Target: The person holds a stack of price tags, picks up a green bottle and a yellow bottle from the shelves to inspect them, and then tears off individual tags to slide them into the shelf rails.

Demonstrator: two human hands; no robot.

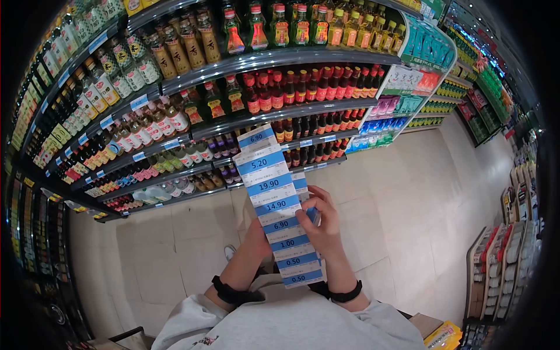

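A long strip of blue-and-white price labels stretches in front of my chest, with printed prices such as 19.90 and 14.90. My left hand grips its left edge from below, the fingers hidden behind the sheet. On the other side, my right hand pinches the right edge, thumb on the front face and fingers curled behind. Part of a second label strip shows behind the first, close to the right fingertips.
Curved shelves of bottled sauces and vinegars run ahead and to the left, with price tags along their edges. A rack of bagged goods stands at the shelf end. Stacked packages sit at right. A yellow packet lies low beside me.
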